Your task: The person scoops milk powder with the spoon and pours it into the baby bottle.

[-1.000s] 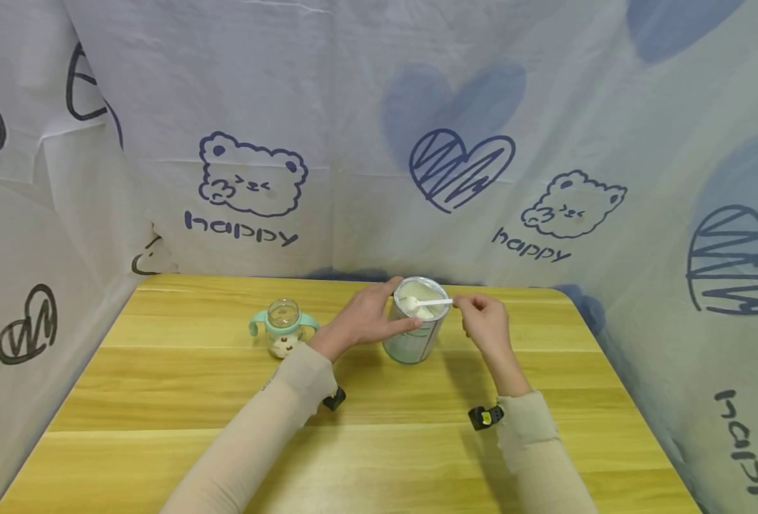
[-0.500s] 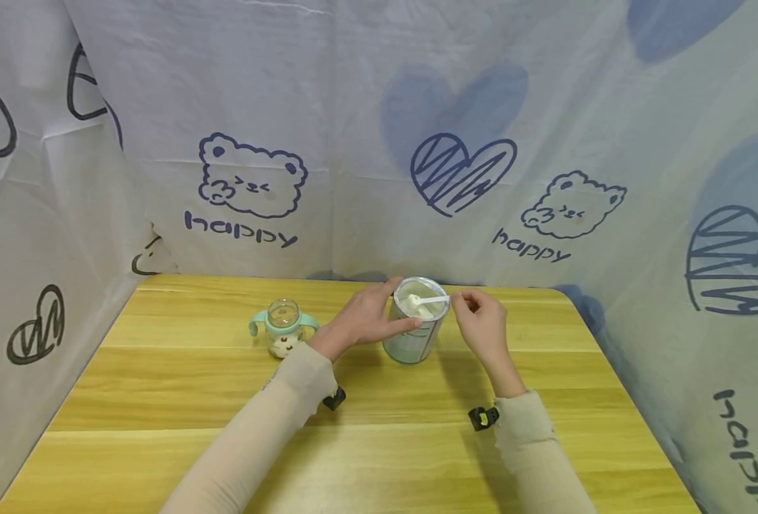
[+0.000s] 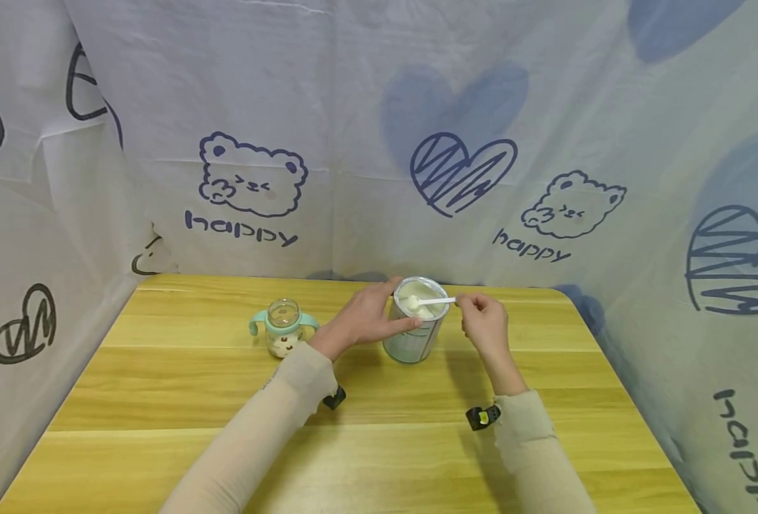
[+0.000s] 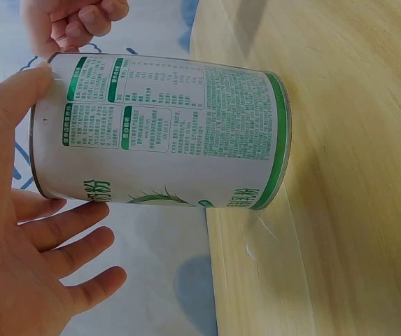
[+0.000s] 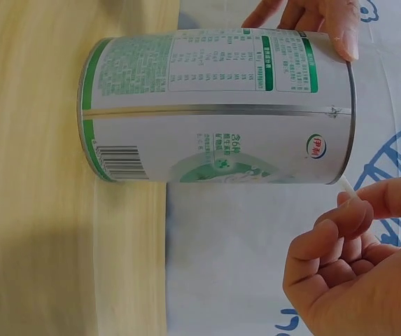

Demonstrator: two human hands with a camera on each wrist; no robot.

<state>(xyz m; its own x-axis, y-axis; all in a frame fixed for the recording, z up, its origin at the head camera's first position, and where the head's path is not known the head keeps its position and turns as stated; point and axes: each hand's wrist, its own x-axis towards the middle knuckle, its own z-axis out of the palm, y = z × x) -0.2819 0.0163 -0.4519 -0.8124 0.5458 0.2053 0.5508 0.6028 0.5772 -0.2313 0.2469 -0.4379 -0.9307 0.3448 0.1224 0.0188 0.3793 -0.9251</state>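
Observation:
An uncovered milk powder can, white with green print, stands upright on the table in the head view. My left hand grips it near the rim, thumb on the near side and fingers reaching round the left; in the left wrist view some fingers spread past its wall. At the can's mouth, a white scoop with a heap of pale powder lies across the opening. My right hand pinches the end of the scoop's handle, just right of the rim. The right wrist view shows only the handle's tip.
A clear baby bottle with mint green handles stands uncapped left of my left hand, pale contents low inside. The wooden table ends at a printed cloth behind, with cloth at both sides too.
My right hand shifts slightly left with the scoop, then back right, the scoop staying over the can's mouth. The left hand, can and bottle keep their places.

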